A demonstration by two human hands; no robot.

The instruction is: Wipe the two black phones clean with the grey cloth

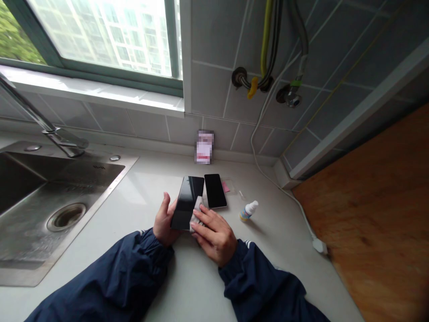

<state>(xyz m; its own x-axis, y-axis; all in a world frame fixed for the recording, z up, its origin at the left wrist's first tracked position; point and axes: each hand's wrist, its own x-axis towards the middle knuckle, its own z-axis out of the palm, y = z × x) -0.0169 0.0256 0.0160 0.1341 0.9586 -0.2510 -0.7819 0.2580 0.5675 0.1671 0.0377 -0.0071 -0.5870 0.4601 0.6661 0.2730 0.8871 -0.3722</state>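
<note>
My left hand (164, 221) holds up a glossy black smartphone (185, 203) by its edge, tilted toward me. My right hand (214, 235) presses a white cloth (197, 216) against the phone's lower part, and the cloth is partly hidden by my fingers. Just beyond, a second black smartphone (215, 191) lies flat on the countertop, screen up. To its right stands a small white dropper bottle (249, 211) with a blue label, and a pink slip (225, 187) lies by the phone's far corner.
A stainless steel sink (56, 208) with a chrome faucet (65, 141) lies to the left. A pixelated upright packet (204, 146) leans on the tiled wall. A white cable (295, 210) runs along the counter to the right, beside a wooden surface (365, 214).
</note>
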